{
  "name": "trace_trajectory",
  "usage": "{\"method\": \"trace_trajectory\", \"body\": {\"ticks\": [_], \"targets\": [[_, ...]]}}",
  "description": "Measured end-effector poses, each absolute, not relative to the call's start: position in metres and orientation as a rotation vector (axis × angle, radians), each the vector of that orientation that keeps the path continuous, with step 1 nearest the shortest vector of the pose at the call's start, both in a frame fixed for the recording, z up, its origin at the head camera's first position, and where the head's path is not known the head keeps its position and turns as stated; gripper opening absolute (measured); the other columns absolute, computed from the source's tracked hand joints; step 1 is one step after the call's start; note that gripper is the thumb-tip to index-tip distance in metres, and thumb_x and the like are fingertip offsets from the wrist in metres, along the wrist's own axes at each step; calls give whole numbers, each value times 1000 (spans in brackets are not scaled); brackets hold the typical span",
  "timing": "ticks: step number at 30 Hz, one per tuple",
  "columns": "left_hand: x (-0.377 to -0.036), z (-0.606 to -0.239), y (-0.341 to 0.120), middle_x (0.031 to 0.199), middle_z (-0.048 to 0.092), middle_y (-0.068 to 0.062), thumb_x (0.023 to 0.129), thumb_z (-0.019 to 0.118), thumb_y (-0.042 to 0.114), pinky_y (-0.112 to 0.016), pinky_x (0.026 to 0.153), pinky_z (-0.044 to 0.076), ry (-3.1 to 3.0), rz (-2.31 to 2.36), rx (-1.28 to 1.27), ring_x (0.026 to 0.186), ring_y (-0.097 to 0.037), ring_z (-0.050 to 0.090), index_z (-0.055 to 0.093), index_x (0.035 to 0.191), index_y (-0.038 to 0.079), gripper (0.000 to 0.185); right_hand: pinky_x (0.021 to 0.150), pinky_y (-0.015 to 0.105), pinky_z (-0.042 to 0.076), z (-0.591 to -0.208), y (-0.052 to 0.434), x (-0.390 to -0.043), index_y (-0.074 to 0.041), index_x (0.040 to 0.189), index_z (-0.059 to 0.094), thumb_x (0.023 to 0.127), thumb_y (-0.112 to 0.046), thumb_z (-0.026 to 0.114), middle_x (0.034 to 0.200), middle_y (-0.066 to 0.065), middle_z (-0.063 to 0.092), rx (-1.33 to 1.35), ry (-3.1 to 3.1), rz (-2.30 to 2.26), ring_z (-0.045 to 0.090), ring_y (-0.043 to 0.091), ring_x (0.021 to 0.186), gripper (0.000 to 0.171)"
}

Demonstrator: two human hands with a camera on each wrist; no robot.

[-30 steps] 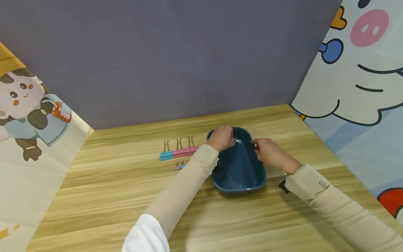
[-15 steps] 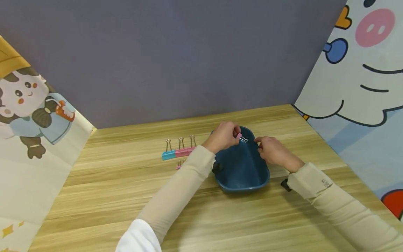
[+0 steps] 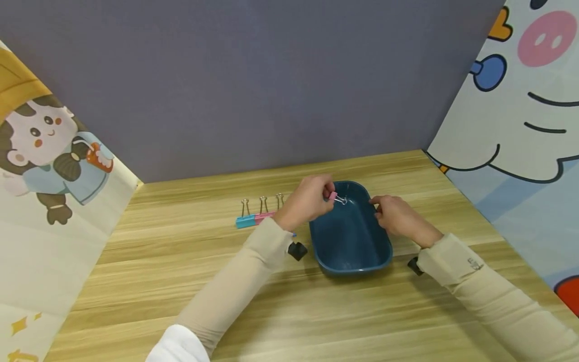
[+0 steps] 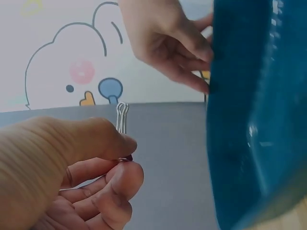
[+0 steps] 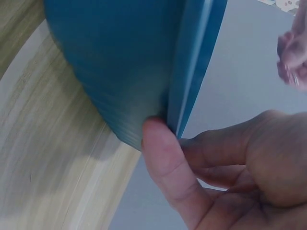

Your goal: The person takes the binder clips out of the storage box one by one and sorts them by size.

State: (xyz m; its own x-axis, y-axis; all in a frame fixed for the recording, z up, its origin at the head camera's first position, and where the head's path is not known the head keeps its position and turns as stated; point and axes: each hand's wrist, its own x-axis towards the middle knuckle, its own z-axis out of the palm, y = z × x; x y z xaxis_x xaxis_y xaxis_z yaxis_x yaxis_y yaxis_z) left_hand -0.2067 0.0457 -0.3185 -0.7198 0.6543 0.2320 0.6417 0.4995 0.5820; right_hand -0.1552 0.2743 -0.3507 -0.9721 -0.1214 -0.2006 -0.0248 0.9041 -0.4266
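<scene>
My left hand (image 3: pixel 307 201) pinches a small pink binder clip (image 3: pixel 332 196) between thumb and fingertips, above the far left rim of a dark blue bin (image 3: pixel 350 244). The clip's silver wire handles (image 4: pixel 123 117) point up past the thumb in the left wrist view. At the bin's right side, my right hand (image 3: pixel 399 217) grips the rim, its thumb (image 5: pixel 165 155) against the outer wall and a finger on the other side. The bin stands on the table, and the part of it behind my left hand is hidden.
Larger binder clips stand in a row left of the bin, a blue one (image 3: pixel 246 221) and a pink one (image 3: pixel 264 217) among them, partly covered by my left arm. A small blue thing (image 3: pixel 294 235) shows by that wrist. A grey panel (image 3: pixel 271 90) closes the wooden table's back.
My left hand has risen from inside the bin with the pink binder clip, then shifted left towards the bin's left rim. My right hand keeps its hold on the rim.
</scene>
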Motion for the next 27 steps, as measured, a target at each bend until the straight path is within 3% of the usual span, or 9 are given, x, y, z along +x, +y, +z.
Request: {"method": "trace_trajectory", "body": {"ticks": [15,27], "targets": [[-202,-342,-33,69,58,3,83,63,4,-23,55,44,2829,1010,1119,59,-9,52,61,78,8,7,49,30,46,-353,276,-153,13,134,40,93,3,45,92,16,59,-129,2856,-655,55,15,48,42],[-200,-373,-92,62,56,-2,80,69,7,-23,43,39,2863,925,679,46,-9,44,62,78,4,8,50,30,46,-352,275,-152,13,134,39,93,3,44,95,17,59,-140,2847,-656,54,15,48,42]]}}
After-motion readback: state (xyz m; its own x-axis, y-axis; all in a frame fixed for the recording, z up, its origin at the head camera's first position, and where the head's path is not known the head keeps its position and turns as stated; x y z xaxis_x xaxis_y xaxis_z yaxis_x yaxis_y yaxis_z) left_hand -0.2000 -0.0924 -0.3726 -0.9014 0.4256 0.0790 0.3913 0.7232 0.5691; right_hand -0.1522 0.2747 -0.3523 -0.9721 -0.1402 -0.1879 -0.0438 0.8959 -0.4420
